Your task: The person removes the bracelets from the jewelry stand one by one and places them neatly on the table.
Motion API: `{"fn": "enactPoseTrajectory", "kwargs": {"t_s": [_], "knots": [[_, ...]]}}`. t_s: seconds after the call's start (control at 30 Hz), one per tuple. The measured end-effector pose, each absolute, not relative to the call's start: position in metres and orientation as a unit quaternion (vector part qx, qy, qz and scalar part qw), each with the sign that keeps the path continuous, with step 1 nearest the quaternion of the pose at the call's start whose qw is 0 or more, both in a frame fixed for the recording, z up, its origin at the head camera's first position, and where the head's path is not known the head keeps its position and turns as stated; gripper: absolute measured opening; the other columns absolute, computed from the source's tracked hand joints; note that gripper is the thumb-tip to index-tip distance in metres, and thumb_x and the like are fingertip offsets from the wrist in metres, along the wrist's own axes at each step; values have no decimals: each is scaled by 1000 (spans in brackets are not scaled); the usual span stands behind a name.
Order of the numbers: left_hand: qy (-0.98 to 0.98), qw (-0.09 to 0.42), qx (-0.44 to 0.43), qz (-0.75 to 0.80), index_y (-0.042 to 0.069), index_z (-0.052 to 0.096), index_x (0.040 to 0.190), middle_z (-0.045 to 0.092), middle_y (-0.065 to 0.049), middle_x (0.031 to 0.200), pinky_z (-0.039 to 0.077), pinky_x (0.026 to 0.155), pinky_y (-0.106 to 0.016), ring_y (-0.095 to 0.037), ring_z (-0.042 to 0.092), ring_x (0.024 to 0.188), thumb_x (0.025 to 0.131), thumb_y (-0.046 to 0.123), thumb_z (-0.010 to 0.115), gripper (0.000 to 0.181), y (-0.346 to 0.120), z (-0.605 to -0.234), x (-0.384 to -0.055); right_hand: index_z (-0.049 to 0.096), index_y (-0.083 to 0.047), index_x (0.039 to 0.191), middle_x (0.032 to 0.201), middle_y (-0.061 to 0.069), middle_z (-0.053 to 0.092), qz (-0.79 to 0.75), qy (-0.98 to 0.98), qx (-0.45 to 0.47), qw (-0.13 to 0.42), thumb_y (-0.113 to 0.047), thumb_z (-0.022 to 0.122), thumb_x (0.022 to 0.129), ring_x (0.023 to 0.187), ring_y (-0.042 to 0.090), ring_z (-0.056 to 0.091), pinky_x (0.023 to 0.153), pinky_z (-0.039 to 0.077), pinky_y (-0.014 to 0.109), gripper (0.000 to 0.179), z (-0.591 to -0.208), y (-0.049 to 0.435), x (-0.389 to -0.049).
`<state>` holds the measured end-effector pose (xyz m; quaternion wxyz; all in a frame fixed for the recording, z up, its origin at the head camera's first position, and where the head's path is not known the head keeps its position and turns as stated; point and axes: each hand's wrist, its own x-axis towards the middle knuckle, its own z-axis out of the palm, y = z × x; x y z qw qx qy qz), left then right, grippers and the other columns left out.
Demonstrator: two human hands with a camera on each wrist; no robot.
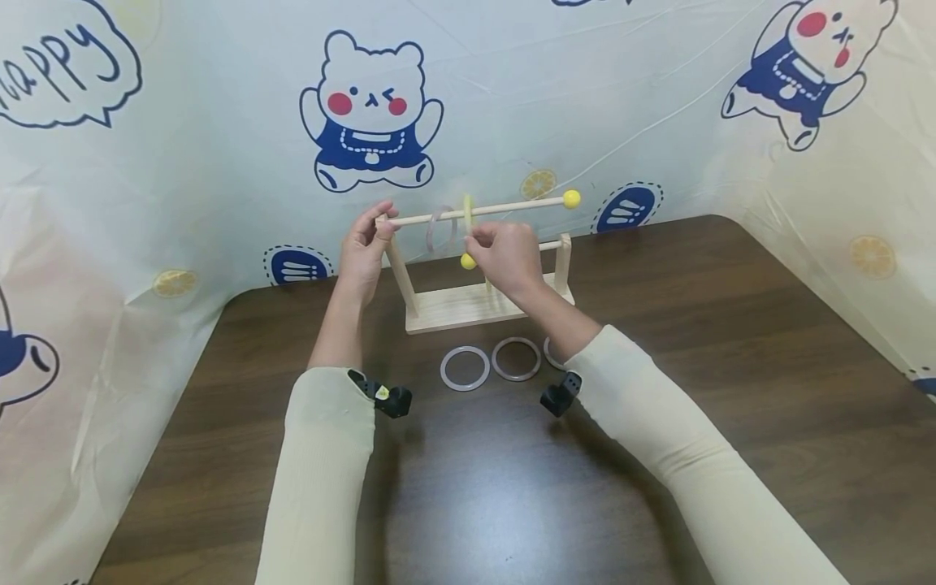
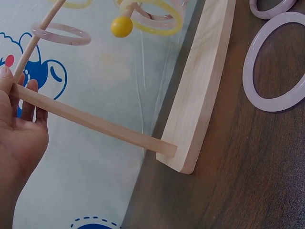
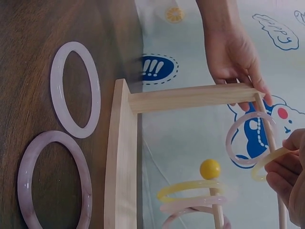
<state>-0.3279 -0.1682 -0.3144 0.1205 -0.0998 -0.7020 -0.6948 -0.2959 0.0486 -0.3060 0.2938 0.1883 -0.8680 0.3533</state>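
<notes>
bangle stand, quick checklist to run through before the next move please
1. Left hand steadying the stand: ok, it grips the top corner at the left upright.
2. Right hand on the yellow bangle: ok, pinched.
3. That bangle around the upper rod: ok.
4. Pink bangle on the same rod: ok, it hangs around it.
5. All bangles on the stand: not ok, three bangles lie on the table, one partly hidden by the right arm in the head view.
6. Stand fastened to the table: cannot tell.
</notes>
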Motion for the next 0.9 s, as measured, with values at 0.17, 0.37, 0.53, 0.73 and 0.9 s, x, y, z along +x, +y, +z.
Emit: {"fn": "enactPoseTrajectory", "kwargs": {"t_s": [0.17, 0.37, 0.53, 0.73, 0.9], "knots": [[-698, 124, -101, -698, 12, 54, 129, 55, -2, 122, 32, 103, -31, -17, 51, 111, 93, 18, 54, 37, -168, -315, -328, 74, -7, 88, 78, 3, 71, 349, -869, 188, 295, -14, 65, 84, 68, 15, 66, 61, 51, 27, 13, -305, 50, -294], [-698, 123, -102, -698, 13, 54, 129, 55, -1, 122, 32, 103, -31, -17, 51, 111, 93, 18, 54, 37, -168, -314, -327, 74, -6, 89, 78, 3, 71, 348, -871, 184, 293, -15, 65, 84, 67, 15, 66, 59, 50, 27, 13, -304, 53, -294], [-694, 120, -102, -703, 13, 54, 129, 55, -1, 122, 32, 103, -31, -17, 51, 111, 92, 18, 55, 37, -168, -314, -327, 74, -5, 89, 78, 4, 70, 339, -870, 183, 307, -15, 65, 85, 66, 15, 66, 58, 50, 27, 14, -304, 56, -295], [-692, 121, -104, -704, 13, 54, 129, 55, -1, 121, 32, 103, -31, -16, 52, 110, 93, 17, 54, 36, -168, -315, -328, 74, -5, 89, 78, 5, 70, 336, -870, 184, 310, -14, 65, 85, 64, 15, 65, 56, 49, 27, 13, -303, 58, -296], [-687, 119, -102, -710, 13, 55, 128, 56, -1, 121, 32, 103, -31, -16, 52, 110, 93, 16, 54, 35, -168, -314, -328, 74, -7, 87, 78, 4, 71, 330, -871, 175, 319, -15, 66, 84, 66, 15, 65, 56, 48, 28, 12, -304, 60, -297]]}}
